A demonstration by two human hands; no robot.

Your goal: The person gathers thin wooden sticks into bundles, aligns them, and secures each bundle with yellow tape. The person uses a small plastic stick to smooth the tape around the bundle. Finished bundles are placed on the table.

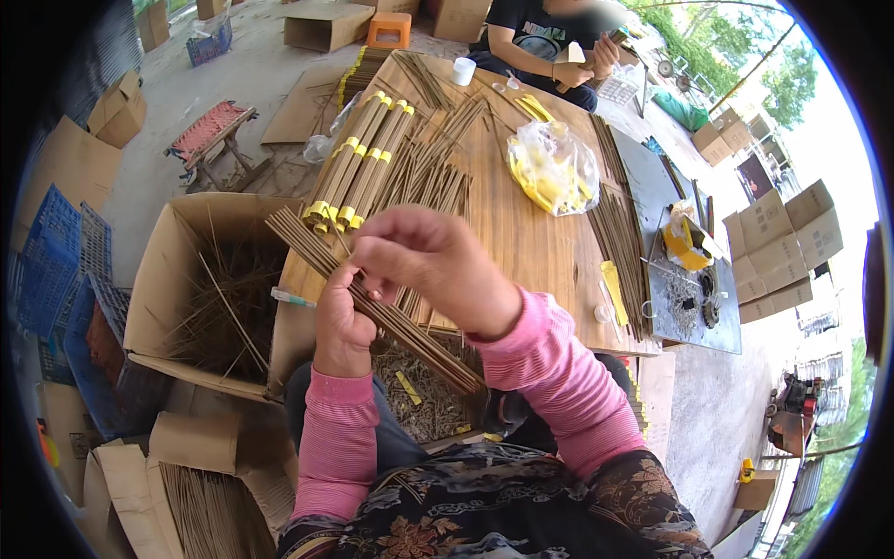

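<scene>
A slanting bundle of thin brown incense sticks [424, 347] is gripped by my left hand [342, 326], with the fingers wrapped round its middle. Right above it my right hand [433, 265] is curled, thumb and fingertips pinched together close to the left thumb. Whatever those fingertips hold, if anything, is hidden. Just beyond lie finished-looking bundles [358, 163] bound with yellow paper bands, stacked side by side on the wooden table [494, 242]. Loose sticks [442, 177] are spread beside them, partly covered by my right hand.
A cardboard box [154, 289] of broken sticks stands left of the table. A plastic bag [556, 168] of yellow strips and a white cup [464, 71] sit on the tabletop. A grey board [689, 307] adjoins at right. Another person [535, 42] works across the table.
</scene>
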